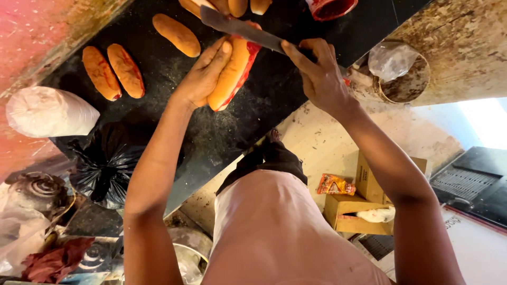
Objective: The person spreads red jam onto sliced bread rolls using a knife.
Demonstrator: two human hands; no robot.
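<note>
The bun (231, 74) in my left hand (203, 79) is golden-orange, smeared red inside; at nine o'clock two buns (113, 72) show red streaks on the speckled black counter (227, 132)

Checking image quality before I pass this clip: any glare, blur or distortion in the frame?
Head view: blown-out glare at the right edge; wide-angle bending stretches both forearms; the knife and bun read sharp; the dark counter is evenly lit, shadows soft.
</note>
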